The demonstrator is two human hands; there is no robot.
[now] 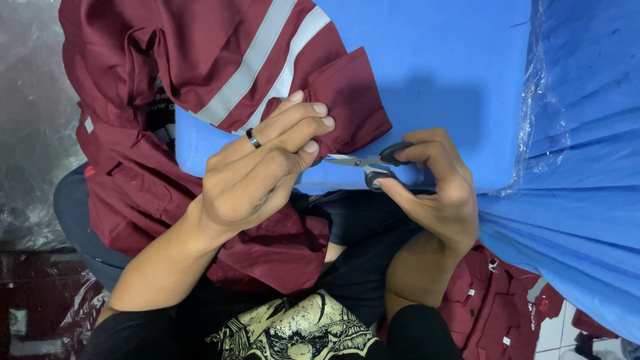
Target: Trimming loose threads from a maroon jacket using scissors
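Observation:
A maroon work garment (200, 53) with grey reflective stripes lies over a blue padded surface (453, 73) and down onto my lap. My left hand (260, 167), wearing a dark ring, pinches the edge of the garment's sleeve cuff (350, 100) between thumb and fingers. My right hand (433, 183) holds small black-handled scissors (370, 163), whose blades point left toward the left hand's fingertips and the cuff edge. The blades look slightly apart.
More maroon garments (493, 300) are piled at the lower right beside my leg. Blue fabric under clear plastic film (580, 167) fills the right side. A dark shiny floor (27, 133) lies at the left.

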